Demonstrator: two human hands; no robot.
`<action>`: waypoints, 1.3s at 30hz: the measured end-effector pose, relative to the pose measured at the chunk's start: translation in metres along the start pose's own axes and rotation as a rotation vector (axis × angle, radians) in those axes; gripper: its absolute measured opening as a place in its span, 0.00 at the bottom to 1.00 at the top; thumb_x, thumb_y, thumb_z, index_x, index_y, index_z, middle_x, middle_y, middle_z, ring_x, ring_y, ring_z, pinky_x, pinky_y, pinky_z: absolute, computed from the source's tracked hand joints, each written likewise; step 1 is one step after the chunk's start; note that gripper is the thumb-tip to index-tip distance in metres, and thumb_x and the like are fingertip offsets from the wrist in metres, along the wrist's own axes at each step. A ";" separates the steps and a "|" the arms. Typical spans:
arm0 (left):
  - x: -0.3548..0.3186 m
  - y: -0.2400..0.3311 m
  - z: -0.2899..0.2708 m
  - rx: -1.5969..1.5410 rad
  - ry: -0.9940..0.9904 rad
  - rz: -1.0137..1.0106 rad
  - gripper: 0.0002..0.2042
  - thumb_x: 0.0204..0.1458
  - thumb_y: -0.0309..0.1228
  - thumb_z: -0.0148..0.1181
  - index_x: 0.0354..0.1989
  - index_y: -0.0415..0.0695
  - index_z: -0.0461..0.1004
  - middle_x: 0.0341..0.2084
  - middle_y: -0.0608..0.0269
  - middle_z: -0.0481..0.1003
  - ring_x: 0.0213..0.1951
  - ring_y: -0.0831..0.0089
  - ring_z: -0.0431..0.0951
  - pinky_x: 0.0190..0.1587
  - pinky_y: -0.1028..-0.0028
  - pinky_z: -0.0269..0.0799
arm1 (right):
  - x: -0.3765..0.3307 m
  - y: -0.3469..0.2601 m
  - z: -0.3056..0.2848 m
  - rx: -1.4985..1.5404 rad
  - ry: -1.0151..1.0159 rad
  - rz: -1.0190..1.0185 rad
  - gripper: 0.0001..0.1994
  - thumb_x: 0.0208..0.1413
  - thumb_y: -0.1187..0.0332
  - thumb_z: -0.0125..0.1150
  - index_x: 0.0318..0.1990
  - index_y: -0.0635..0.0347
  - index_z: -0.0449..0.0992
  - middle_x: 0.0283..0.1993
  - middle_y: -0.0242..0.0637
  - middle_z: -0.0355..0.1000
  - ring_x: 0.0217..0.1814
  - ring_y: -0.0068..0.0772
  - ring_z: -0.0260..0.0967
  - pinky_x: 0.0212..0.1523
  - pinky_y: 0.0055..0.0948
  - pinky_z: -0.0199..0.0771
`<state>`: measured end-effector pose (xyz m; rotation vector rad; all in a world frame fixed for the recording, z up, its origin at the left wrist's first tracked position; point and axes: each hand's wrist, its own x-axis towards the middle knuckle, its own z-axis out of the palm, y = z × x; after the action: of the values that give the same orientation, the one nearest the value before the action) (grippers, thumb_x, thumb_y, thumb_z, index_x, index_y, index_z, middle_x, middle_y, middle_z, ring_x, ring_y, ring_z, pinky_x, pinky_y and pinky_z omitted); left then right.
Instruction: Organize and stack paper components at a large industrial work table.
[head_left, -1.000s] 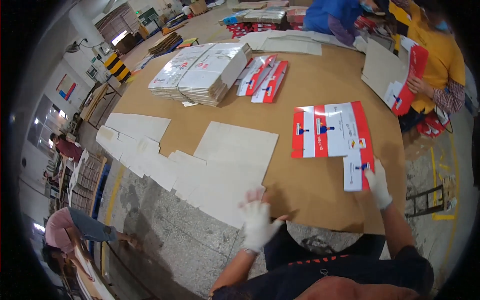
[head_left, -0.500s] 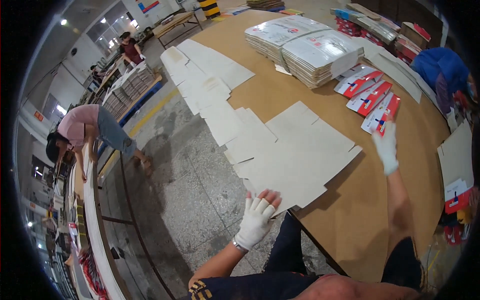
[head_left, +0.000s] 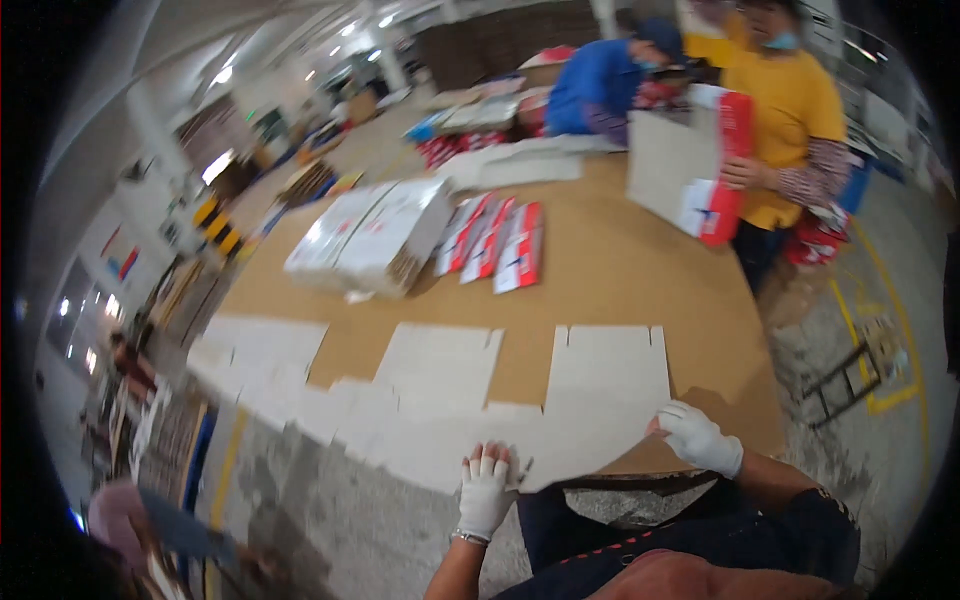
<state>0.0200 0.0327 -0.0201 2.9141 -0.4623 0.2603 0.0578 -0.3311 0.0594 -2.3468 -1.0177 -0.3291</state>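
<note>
A large flat die-cut cardboard blank [head_left: 610,375], pale side up, lies along the near edge of the table with its slotted flaps pointing away from me. My left hand [head_left: 487,492], in a white fingerless glove, rests on its near edge with the fingers stretched out. At the blank's right edge is my right hand [head_left: 703,440], gloved too, its fingers bent together at the rim; the thumb's grip is partly hidden. More pale cardboard [head_left: 265,350] continues to the left, overlapping this blank.
Beyond lie a strapped stack of white printed cartons [head_left: 375,235] and several red-and-white folded cartons [head_left: 517,250] on the brown tabletop [head_left: 600,265]. A person in yellow [head_left: 790,100] holds a red-edged carton [head_left: 680,165] at the far right; another in blue [head_left: 600,85] bends beside them.
My view has swung to the right, bringing the person in yellow into sight. My right hand has come from the red-and-white cartons to the blank's right edge. My left hand stays at the near edge.
</note>
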 end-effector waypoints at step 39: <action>0.059 0.266 0.068 -0.193 -0.112 0.777 0.43 0.45 0.43 0.60 0.68 0.41 0.49 0.69 0.50 0.48 0.70 0.49 0.46 0.61 0.32 0.40 | -0.169 -0.029 0.103 1.070 1.096 1.028 0.14 0.58 0.72 0.55 0.50 0.64 0.71 0.44 0.31 0.72 0.43 0.26 0.68 0.45 0.29 0.70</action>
<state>-0.0001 -0.2468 -0.0352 2.4320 -1.5276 0.1341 -0.0789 -0.3558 -0.0852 -1.0916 0.5016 -0.4057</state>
